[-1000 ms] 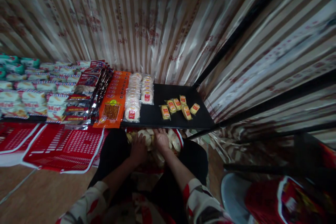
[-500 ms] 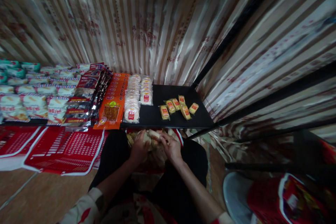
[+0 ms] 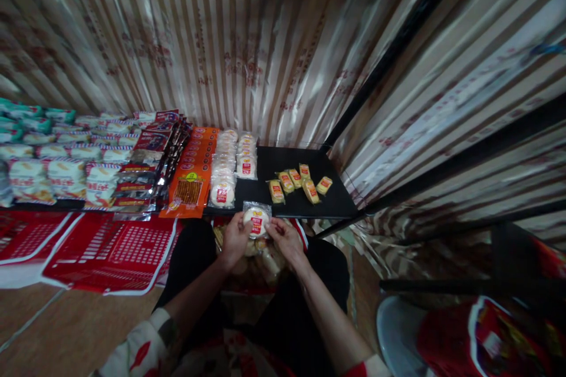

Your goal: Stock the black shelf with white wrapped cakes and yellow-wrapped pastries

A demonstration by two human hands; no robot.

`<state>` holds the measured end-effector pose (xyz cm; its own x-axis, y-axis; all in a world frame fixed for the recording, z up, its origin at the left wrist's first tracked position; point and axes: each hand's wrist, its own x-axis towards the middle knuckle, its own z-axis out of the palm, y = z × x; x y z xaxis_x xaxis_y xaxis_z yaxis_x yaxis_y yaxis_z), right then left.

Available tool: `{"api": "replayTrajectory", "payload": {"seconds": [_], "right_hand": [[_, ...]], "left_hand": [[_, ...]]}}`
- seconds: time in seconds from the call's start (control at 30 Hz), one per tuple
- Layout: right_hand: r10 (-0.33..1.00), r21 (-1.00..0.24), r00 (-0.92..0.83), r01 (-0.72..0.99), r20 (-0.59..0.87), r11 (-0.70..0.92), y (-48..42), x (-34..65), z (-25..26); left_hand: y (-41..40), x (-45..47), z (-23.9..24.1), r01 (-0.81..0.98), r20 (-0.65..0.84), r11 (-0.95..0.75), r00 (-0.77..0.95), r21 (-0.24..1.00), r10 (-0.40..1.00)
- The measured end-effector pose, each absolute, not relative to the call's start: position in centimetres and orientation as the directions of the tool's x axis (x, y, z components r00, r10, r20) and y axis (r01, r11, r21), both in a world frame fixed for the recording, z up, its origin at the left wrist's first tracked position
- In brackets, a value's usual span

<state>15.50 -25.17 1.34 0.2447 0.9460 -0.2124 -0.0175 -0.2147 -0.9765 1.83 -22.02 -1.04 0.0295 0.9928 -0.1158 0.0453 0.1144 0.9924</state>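
Note:
Between my two hands I hold a round white rice cracker in a clear packet [image 3: 256,221], its red label facing up. My left hand [image 3: 236,238] pinches its left edge, and my right hand [image 3: 285,238] grips the right edge. The packet is at the front edge of the black shelf [image 3: 283,156]. Two rows of similar rice cracker packets [image 3: 222,191] lie on the shelf ahead to the left. Several small yellow snack packets [image 3: 311,190] are scattered to the right. Below my hands, between my knees, is a basket with more packets [image 3: 267,259], partly covered by my arms.
Orange snack bags [image 3: 188,185], dark red packets [image 3: 152,144] and white snack bags [image 3: 66,179] fill the shelf's left side. Red baskets [image 3: 110,253] stand beneath it. A black post [image 3: 389,65] rises at right. A grey stool [image 3: 393,336] and red bag [image 3: 446,330] are at lower right.
My hands have lifted the rice cracker packet from above the basket toward the shelf's front edge. Its labelled face now shows flat upward.

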Motion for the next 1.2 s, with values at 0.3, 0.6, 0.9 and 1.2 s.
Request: {"api": "replayTrajectory", "payload": {"seconds": [0.3,0.6,0.9,1.2], "right_hand": [[0.946,-0.980,0.267,-0.128,-0.182,-0.152,-23.2,15.9,0.8],[0.927,-0.995,0.362,-0.047,-0.100,-0.089,-16.9,15.6,0.6],[0.913,-0.994,0.402,0.056,-0.068,-0.099,-15.9,18.2,-0.4],[0.930,-0.912,0.367,0.388,0.024,-0.130,-12.5,15.5,1.0]], "left_hand": [[-24.0,2.4,1.2,0.359,0.054,-0.046,-0.011,0.932,0.998],[-23.6,3.1,2.4,0.483,0.116,-0.165,0.130,0.860,0.985],[-22.1,4.8,2.4,0.440,0.026,-0.086,0.142,0.894,0.989],[-19.1,4.8,2.1,0.461,0.036,-0.068,0.077,0.885,0.996]]}}
